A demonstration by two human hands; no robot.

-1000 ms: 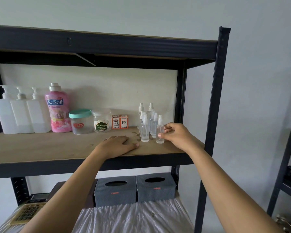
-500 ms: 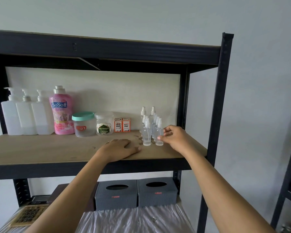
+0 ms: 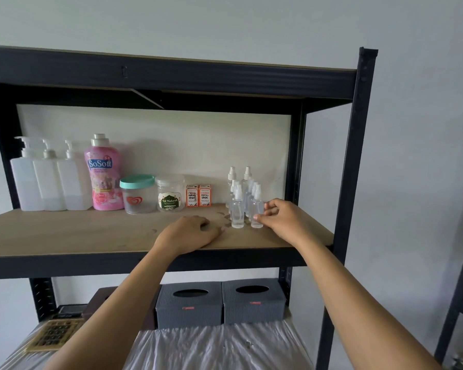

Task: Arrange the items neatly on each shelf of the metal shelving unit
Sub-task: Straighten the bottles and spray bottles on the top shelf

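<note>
**Right hand repositioned on the front spray bottle; left hand unchanged on the shelf**

Since the earlier frames the right hand point(image 3: 281, 222) has shifted little: its fingers stay at the front right spray bottle point(image 3: 257, 212), which now stands level with the front left spray bottle point(image 3: 237, 209) beside it. The left hand point(image 3: 191, 233) has not moved.

The right arm reaches up from the lower right, forearm extended, wrist over the front edge of the wooden shelf point(image 3: 64, 233) near its right end. The thumb and forefinger are curled against the bottle's right side, pinching it lightly; the other fingers are bent and held just behind. The bottle stands upright on the shelf.

The left arm rises from the lower left. Its hand lies palm down on the shelf near the front edge, fingers relaxed and slightly curved, holding nothing, fingertips just short of the front left bottle.

The cluster of small clear spray bottles point(image 3: 239, 182) stands in rows toward the right end of the shelf, running back toward the rear edge. Along the rear edge, from the left end: three white pump bottles point(image 3: 48, 180), a pink SoSoft bottle point(image 3: 102, 177), a teal-lidded jar point(image 3: 137, 194), a clear jar point(image 3: 170, 193) and two orange ink boxes point(image 3: 198, 195).

On the shelf below, two grey tissue boxes point(image 3: 221, 303) sit side by side, touching.
</note>
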